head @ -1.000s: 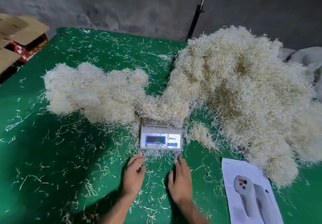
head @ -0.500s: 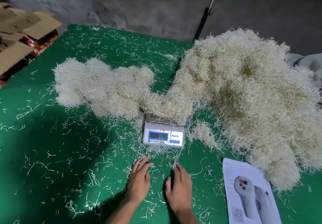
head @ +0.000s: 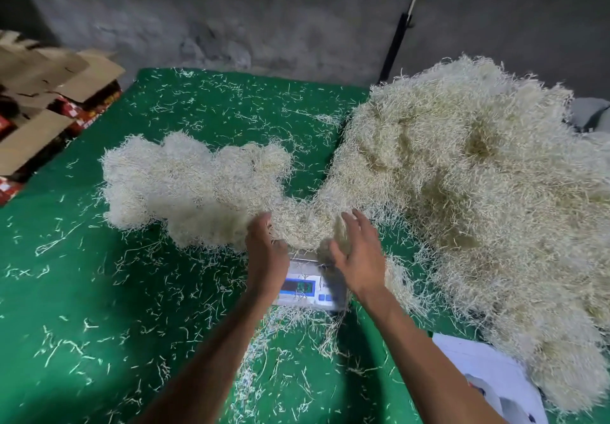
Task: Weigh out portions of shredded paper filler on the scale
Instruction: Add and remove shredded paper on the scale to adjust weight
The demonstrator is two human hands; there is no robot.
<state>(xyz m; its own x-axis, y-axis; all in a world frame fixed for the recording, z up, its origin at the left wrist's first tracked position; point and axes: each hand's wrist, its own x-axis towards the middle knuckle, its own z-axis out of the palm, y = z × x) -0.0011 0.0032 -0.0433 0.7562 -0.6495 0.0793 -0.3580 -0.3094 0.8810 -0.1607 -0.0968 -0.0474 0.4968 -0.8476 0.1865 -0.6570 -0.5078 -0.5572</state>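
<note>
A small digital scale (head: 302, 288) sits on the green table (head: 99, 308), its platform partly covered by shredded paper. A low heap of pale shredded paper (head: 185, 186) lies to the left and a much larger heap (head: 478, 192) to the right. A band of filler (head: 303, 225) joins them just behind the scale. My left hand (head: 265, 252) reaches over the scale's left side, fingertips pushed into that band. My right hand (head: 359, 258) is over the scale's right side, fingers spread against the same filler.
Loose strands litter the green cloth all around. A printed leaflet (head: 488, 377) lies at the front right beside the big heap. Cardboard boxes (head: 49, 93) stand off the table's left edge. A black pole (head: 396, 47) leans on the grey wall behind.
Both hands have left the table in front of the scale and moved forward over it into the filler band. The camera has tilted closer.
</note>
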